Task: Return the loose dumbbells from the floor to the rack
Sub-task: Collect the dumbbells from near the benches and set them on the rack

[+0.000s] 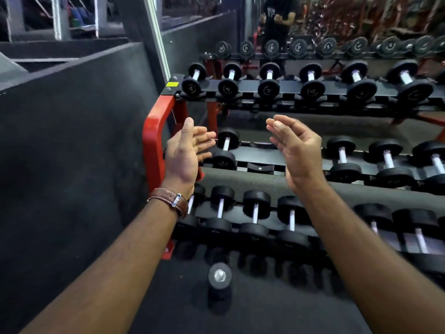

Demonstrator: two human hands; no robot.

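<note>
A three-tier dumbbell rack with a red end frame [154, 141] fills the right of the view, each tier lined with black dumbbells. One loose black dumbbell [219, 283] stands on end on the dark floor just in front of the bottom tier. My left hand [186, 155], with a brown leather strap on its wrist, is raised open, palm facing right, beside a dumbbell [225, 150] at the middle tier's left end. My right hand [296, 150] is raised open too, palm facing left. Between my hands the middle tier shows an empty cradle [261, 167]. Neither hand holds anything.
A dark grey padded wall [72, 141] runs along the left, close to the rack's end. Behind the rack a mirror [337, 20] reflects a person and more gym equipment. Dark rubber floor [168, 309] lies below my arms.
</note>
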